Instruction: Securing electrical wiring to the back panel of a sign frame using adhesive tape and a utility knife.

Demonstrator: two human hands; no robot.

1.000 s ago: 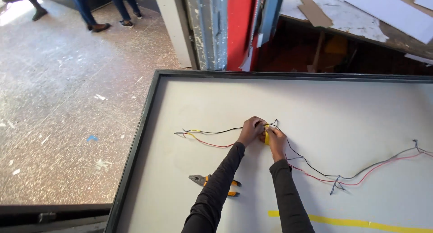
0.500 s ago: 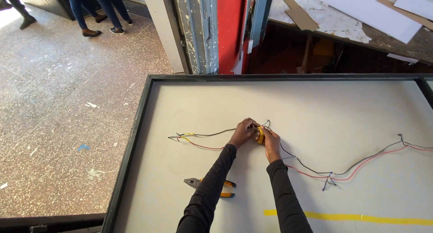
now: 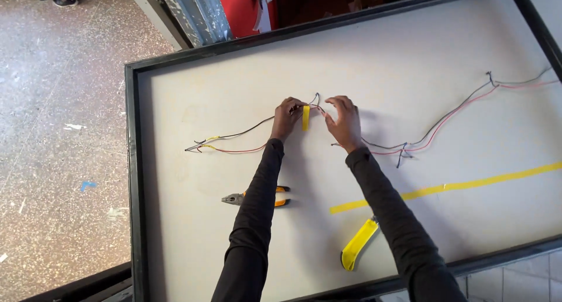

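Red and black wires (image 3: pixel 234 143) run across a white board with a dark frame (image 3: pixel 133 161). My left hand (image 3: pixel 285 118) pinches the wires where a short strip of yellow tape (image 3: pixel 305 118) hangs from them. My right hand (image 3: pixel 344 122) sits just right of the strip, fingers curled over the wires near a small wire loop (image 3: pixel 316 97). More of the wire pair (image 3: pixel 451 117) trails off to the right edge. Both arms wear dark sleeves.
Pliers with orange-and-black handles (image 3: pixel 246 198) lie below my left forearm. A long yellow tape line (image 3: pixel 445 188) crosses the board's lower right, and a yellow tape piece (image 3: pixel 358 243) lies near the front frame. Speckled floor lies left; a person's shoe (image 3: pixel 63 0) shows far off.
The view has shifted closer and tilted, so the board fills more of the frame. My hands stay on the same spot of the wires; the yellow strip now hangs between them.
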